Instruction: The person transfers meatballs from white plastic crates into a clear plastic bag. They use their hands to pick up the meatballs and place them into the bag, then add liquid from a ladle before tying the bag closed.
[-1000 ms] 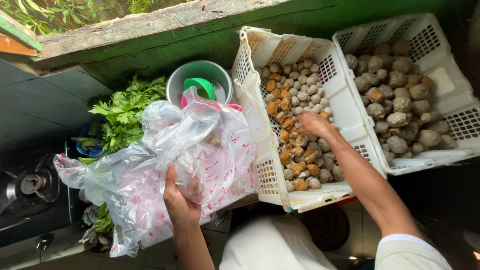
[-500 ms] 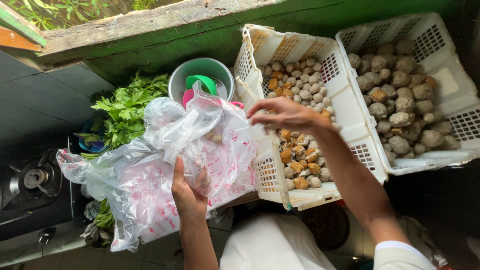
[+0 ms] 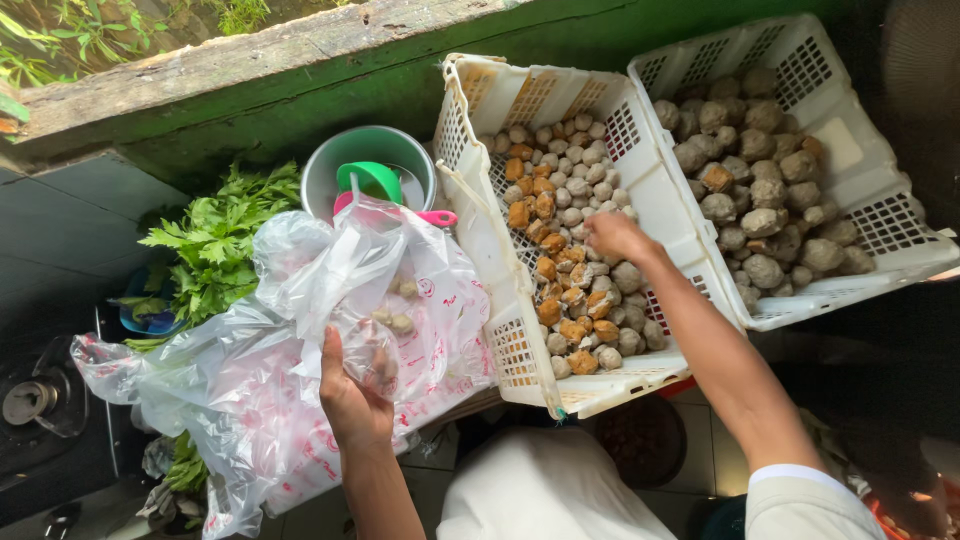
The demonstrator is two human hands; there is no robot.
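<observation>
Clear bag [image 3: 390, 300], few balls inside, gripped shut-fingered by left hand [image 3: 352, 392]. Right hand [image 3: 612, 236], earlier over the bag, now curled among balls in near basket [image 3: 478, 215]; what it grips, cannot tell.

One head-worn camera looks steeply down from close above, facing a green ledge [image 3: 300, 95]. The left grip [image 3: 352, 392] sits low centre, the right grip [image 3: 612, 235] mid-frame over a white basket [image 3: 480, 235] (no second view overlaps).
</observation>
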